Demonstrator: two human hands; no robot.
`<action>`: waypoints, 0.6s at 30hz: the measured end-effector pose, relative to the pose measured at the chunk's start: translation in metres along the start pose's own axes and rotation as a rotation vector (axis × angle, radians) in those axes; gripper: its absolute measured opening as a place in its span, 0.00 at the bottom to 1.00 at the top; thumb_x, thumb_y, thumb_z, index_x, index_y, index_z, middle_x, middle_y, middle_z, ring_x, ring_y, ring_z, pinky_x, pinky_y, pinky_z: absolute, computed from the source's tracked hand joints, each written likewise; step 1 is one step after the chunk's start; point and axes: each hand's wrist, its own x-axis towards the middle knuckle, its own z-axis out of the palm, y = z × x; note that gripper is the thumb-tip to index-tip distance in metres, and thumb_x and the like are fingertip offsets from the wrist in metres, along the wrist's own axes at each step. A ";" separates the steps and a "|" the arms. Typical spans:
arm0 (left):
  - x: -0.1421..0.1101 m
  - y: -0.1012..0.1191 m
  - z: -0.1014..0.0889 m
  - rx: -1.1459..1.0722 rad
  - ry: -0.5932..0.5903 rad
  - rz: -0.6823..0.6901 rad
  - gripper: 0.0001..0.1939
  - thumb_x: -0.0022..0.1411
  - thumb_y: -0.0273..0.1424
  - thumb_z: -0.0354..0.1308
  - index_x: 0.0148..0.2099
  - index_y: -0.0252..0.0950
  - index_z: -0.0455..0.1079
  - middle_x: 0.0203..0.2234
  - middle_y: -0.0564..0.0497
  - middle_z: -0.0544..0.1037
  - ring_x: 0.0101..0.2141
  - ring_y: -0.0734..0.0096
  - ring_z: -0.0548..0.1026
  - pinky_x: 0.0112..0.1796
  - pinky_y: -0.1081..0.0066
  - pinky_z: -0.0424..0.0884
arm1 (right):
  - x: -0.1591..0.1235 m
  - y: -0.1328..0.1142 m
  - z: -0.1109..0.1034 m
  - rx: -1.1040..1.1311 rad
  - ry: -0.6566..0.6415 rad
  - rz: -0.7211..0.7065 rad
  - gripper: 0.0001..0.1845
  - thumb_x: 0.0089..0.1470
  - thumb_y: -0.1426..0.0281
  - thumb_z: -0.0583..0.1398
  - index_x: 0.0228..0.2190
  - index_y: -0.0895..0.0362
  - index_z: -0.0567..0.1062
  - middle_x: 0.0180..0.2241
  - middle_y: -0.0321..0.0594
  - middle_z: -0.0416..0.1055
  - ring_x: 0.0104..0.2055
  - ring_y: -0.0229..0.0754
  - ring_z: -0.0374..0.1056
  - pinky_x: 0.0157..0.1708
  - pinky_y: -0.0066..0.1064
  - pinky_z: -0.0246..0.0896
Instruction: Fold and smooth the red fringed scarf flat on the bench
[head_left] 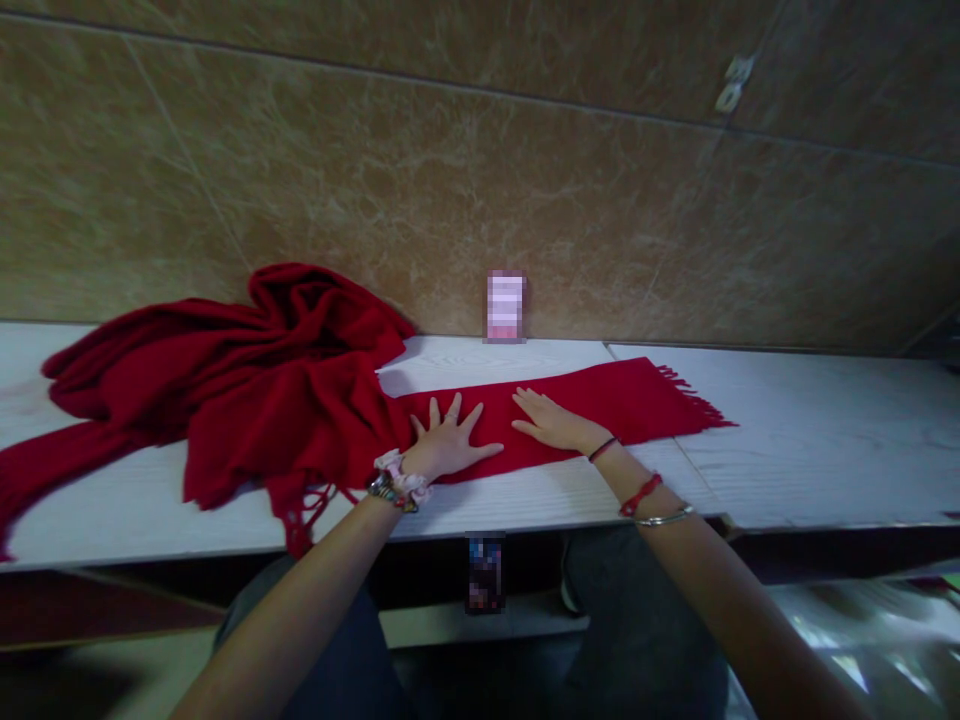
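A red scarf (615,400) lies across the white wooden tabletop, its right part spread flat and ending in a fringe. To the left the rest of it is heaped in loose folds, and one strip trails off the left edge of the view. My left hand (446,440) presses flat on the scarf beside the heap, fingers spread wide. Further right, my right hand (555,423) also rests flat on the smooth part, fingers stretched out. Neither hand grips the cloth. Some fringe dangles over the front edge near my left forearm.
The white tabletop (810,430) runs along a brown marbled tile wall (420,180). A small blurred-out card or screen (505,306) stands against the wall. White sockets or switches (735,83) are mounted at the upper right. My legs are below the front edge.
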 end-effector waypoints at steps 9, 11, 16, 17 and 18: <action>-0.003 0.000 -0.002 0.005 0.007 0.032 0.42 0.52 0.60 0.40 0.64 0.47 0.43 0.63 0.47 0.40 0.59 0.33 0.36 0.49 0.33 0.42 | -0.001 0.052 -0.012 -0.071 -0.009 0.439 0.34 0.59 0.58 0.44 0.57 0.73 0.52 0.60 0.64 0.43 0.63 0.53 0.37 0.58 0.44 0.40; -0.004 -0.001 -0.001 0.005 0.012 0.042 0.42 0.52 0.60 0.40 0.64 0.46 0.43 0.63 0.47 0.40 0.59 0.33 0.36 0.49 0.34 0.42 | -0.002 0.049 -0.012 -0.084 0.032 0.399 0.34 0.59 0.59 0.44 0.57 0.73 0.53 0.60 0.64 0.43 0.63 0.54 0.37 0.58 0.45 0.40; -0.004 -0.002 -0.001 0.011 0.021 0.047 0.41 0.52 0.60 0.39 0.64 0.47 0.43 0.63 0.47 0.39 0.59 0.32 0.37 0.49 0.34 0.42 | -0.006 0.008 -0.006 -0.069 0.101 0.041 0.34 0.59 0.56 0.44 0.58 0.67 0.52 0.62 0.56 0.40 0.64 0.48 0.33 0.59 0.44 0.37; -0.003 -0.002 -0.001 0.011 0.015 0.047 0.41 0.52 0.60 0.39 0.64 0.47 0.43 0.63 0.47 0.39 0.59 0.32 0.37 0.49 0.34 0.42 | -0.007 -0.001 -0.004 -0.055 0.071 -0.009 0.34 0.59 0.56 0.44 0.58 0.66 0.52 0.62 0.55 0.41 0.64 0.48 0.34 0.59 0.43 0.38; -0.003 -0.002 -0.001 0.011 0.010 0.049 0.42 0.52 0.60 0.39 0.64 0.47 0.42 0.63 0.47 0.39 0.59 0.32 0.37 0.49 0.34 0.42 | -0.008 -0.007 -0.002 -0.046 0.036 -0.040 0.34 0.58 0.55 0.44 0.58 0.66 0.53 0.61 0.55 0.42 0.64 0.48 0.35 0.59 0.43 0.38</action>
